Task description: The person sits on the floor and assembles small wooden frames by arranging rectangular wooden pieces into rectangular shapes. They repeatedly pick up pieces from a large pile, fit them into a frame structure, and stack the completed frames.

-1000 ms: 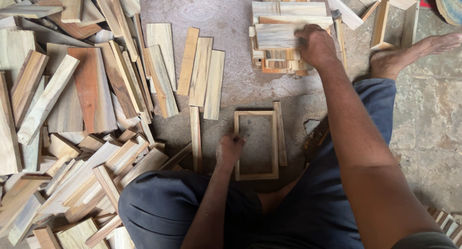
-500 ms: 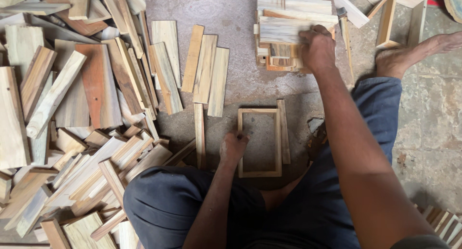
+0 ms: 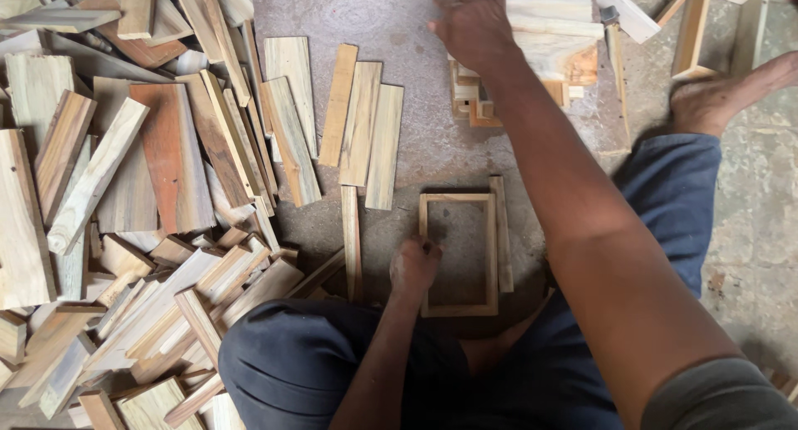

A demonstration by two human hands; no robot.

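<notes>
Here the left hand (image 3: 413,266) pinches the near-left edge of the frame (image 3: 458,254) on the floor; the right hand (image 3: 472,23), fingers spread, rests on the far stack (image 3: 544,44).

Person seated on floor, seen from above. Dark navy-blue trousers, loose cloth, creased at the knees. Short grey-olive sleeve edge visible at right shoulder; both forearms bare below it. Left hand (image 3: 413,268) and right hand (image 3: 472,23) bare, no gloves, rings or watch visible. Feet bare.
</notes>
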